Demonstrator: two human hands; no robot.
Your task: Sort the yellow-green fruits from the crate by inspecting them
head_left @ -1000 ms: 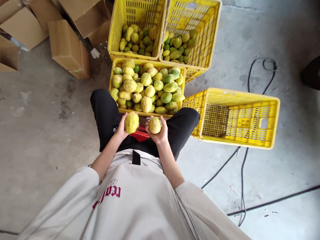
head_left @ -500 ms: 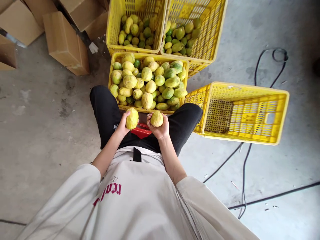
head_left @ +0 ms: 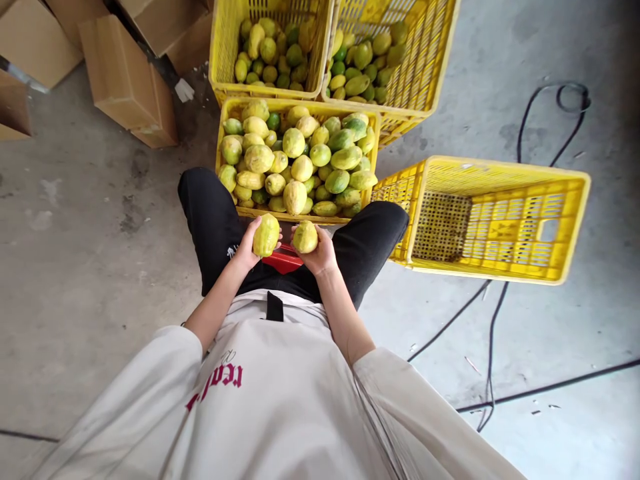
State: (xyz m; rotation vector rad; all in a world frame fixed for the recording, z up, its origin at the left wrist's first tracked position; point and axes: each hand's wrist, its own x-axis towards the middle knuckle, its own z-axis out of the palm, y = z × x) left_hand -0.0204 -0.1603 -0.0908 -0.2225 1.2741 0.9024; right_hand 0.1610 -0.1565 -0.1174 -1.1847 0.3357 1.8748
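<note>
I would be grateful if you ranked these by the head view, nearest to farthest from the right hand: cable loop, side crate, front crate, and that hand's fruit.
1. Fruit, held in the right hand.
2. Front crate, just ahead.
3. Side crate, to the right.
4. Cable loop, far right, beyond the side crate.

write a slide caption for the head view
Left hand and right hand each hold a fruit near a fruit-filled yellow crate.
</note>
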